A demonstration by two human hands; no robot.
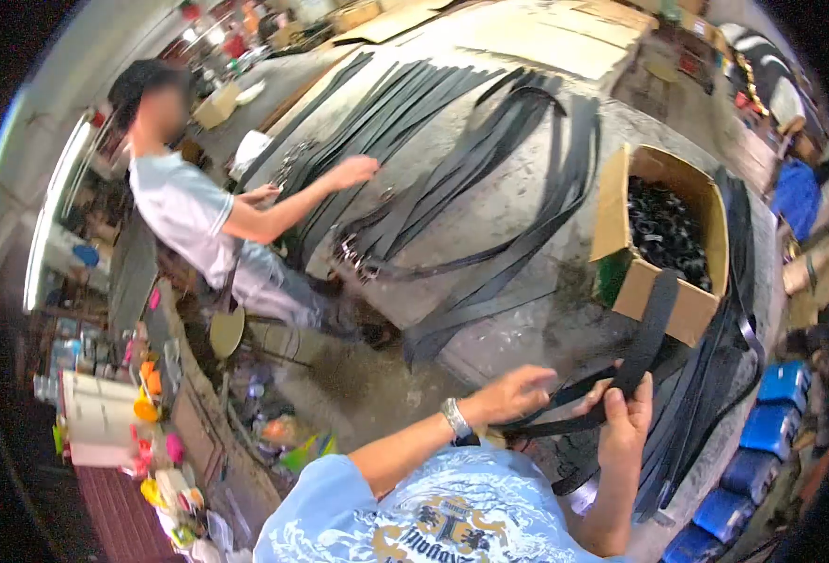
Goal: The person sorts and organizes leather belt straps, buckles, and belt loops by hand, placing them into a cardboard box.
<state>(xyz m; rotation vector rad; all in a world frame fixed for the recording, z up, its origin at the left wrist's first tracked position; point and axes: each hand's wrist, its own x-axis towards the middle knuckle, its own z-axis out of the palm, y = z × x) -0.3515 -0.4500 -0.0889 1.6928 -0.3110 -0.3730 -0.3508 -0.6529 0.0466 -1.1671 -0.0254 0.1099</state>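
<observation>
My left hand (516, 392), with a metal watch at the wrist, pinches a black belt strap (647, 328) near its lower end. My right hand (625, 420) grips the same strap a little farther along, where it rises toward an open cardboard box (612, 211) full of black coiled pieces. More black straps (706, 394) hang over the table edge beside my hands.
Many long black belts (433, 141) lie spread across a worn grey table (518, 202). A co-worker in a grey shirt (184, 211) sits at its left side, a hand (353, 171) on the belts. Blue containers (762, 432) stand at lower right; a cluttered shelf (142, 413) is at left.
</observation>
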